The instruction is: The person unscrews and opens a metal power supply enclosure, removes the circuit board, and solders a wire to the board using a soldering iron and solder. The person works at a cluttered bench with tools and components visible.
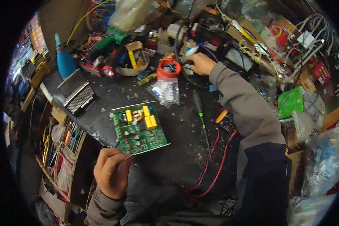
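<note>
My left hand point(111, 172) is closed at the near left corner of a green circuit board point(148, 137), thumb and fingers pinching its edge. The board carries yellow block components and has metal strips along its far and near sides. My right hand point(202, 64) reaches to the back of the bench, its fingers closed around a small light-blue and white bottle point(191, 52) with a darker blue tip. Just left of that hand stands an orange-red round container point(164, 74) with small things inside. A clear plastic bag point(167, 92) of small white pieces lies in front of it.
A screwdriver point(199, 109) and red test leads point(223, 156) lie right of the board. A perforated metal cover point(79, 98) and a blue cone-nosed bottle point(64, 58) are at the left. Tools and a flashlight point(108, 71) crowd the back; cables and bags point(320, 150) pile up on the right.
</note>
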{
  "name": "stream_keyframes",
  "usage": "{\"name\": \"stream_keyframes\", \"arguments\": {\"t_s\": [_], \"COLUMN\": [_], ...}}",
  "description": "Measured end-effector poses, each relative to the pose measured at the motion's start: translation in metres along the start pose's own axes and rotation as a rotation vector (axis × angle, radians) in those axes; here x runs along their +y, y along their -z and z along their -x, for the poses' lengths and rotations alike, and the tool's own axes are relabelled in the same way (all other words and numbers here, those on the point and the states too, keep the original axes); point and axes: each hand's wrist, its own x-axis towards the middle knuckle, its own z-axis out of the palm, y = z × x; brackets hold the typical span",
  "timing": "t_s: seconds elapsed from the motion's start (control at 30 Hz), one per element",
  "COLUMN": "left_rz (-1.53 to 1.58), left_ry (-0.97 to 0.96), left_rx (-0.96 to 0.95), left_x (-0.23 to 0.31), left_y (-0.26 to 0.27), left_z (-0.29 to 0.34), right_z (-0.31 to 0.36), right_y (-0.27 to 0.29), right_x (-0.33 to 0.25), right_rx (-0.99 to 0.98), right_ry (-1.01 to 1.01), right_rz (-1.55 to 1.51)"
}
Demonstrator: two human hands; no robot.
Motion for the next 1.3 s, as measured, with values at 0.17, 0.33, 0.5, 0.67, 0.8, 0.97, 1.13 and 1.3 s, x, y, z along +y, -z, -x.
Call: {"name": "stream_keyframes", "arguments": {"t_s": [0.17, 0.33, 0.5, 0.67, 0.8, 0.97, 1.13, 1.3], "left_rz": [0.058, 0.127, 0.178, 0.208, 0.162, 0.112, 0.112, 0.203], "left_ry": [0.066, 0.132, 0.140, 0.203, 0.124, 0.038, 0.006, 0.036], "left_rx": [-0.043, -0.045, 0.013, -0.014, -0.010, -0.061, -0.078, -0.103], "left_x": [-0.004, -0.015, -0.026, -0.030, -0.027, -0.024, -0.026, -0.030], "left_y": [0.007, 0.019, 0.028, 0.035, 0.030, 0.030, 0.033, 0.034], "left_z": [-0.004, -0.005, -0.002, 0.000, 0.002, -0.004, -0.008, -0.004], "right_z": [-0.017, -0.030, -0.033, -0.027, -0.005, 0.046, 0.091, 0.117], "right_y": [-0.013, -0.018, -0.021, 0.006, 0.054, 0.090, 0.057, 0.030], "right_x": [0.003, 0.016, 0.023, 0.020, 0.007, -0.050, -0.123, -0.158], "right_rx": [-0.080, -0.187, -0.148, -0.138, -0.087, -0.026, -0.315, -0.377], "right_ry": [-0.008, -0.027, 0.014, -0.079, -0.291, -0.039, 0.361, 0.560], "right_rz": [0.144, 0.196, 0.132, -0.024, -0.248, -0.303, -0.320, -0.070]}}
